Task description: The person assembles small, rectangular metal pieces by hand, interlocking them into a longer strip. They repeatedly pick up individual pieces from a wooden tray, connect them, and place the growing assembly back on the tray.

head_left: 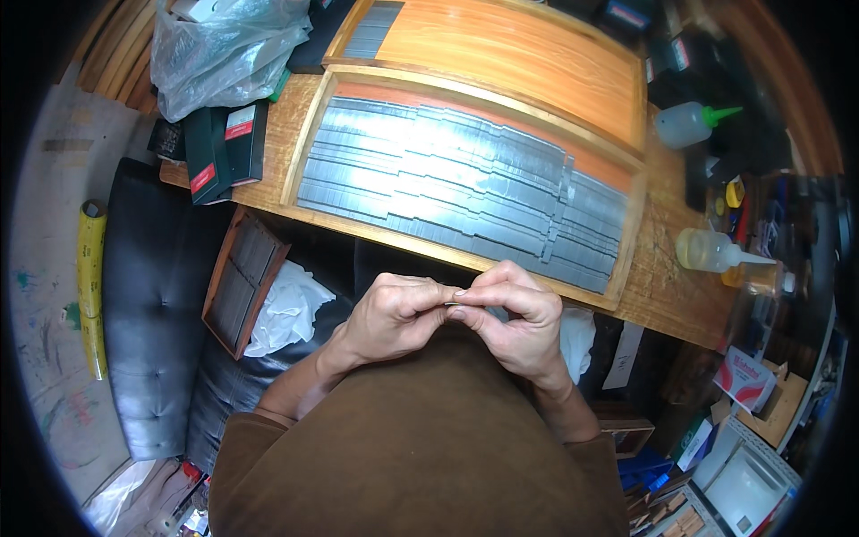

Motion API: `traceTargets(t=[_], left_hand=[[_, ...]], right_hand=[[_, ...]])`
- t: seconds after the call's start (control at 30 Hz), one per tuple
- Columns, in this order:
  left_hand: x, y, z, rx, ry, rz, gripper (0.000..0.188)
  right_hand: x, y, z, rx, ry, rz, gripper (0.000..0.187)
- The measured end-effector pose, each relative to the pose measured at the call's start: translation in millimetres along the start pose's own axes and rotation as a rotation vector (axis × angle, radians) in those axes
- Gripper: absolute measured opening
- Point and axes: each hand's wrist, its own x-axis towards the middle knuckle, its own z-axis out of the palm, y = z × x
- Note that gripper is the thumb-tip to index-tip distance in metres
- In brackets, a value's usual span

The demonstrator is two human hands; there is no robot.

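My left hand (398,313) and my right hand (514,318) meet in front of my body, near the table's front edge. Both are closed in a pinch, thumbs and forefingers tip to tip. A sliver of something small and thin shows between the fingertips, too covered to name. Just beyond my hands lies a shallow wooden tray (403,241), tilted across the table. Rows of thin grey metal strips (465,179) fill most of it, shining under the light.
Behind it sits another wooden tray (519,45) with a few grey strips. Squeeze bottles (684,125) stand at right. Dark boxes (208,161) and a plastic bag (224,58) lie at left. A smaller strip-filled tray (240,282) rests on the black seat (161,313) beside white cloth (291,309).
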Motion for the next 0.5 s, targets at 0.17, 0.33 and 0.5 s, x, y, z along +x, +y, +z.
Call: traceTargets(t=[0.17, 0.33, 0.5], left_hand=[[-1.0, 0.1, -0.6, 0.0, -0.005, 0.006, 0.024], [-0.5, -0.2, 0.7, -0.015, 0.003, 0.019, 0.023], [-0.9, 1.2, 0.8, -0.015, -0.001, 0.016, 0.023]], right_hand=[[-0.9, 1.5, -0.3, 0.004, 0.005, -0.021, 0.019], [-2.0, 3.4, 0.0, 0.011, 0.015, -0.027, 0.021], [-2.9, 2.7, 0.0, 0.02, 0.013, -0.018, 0.021]])
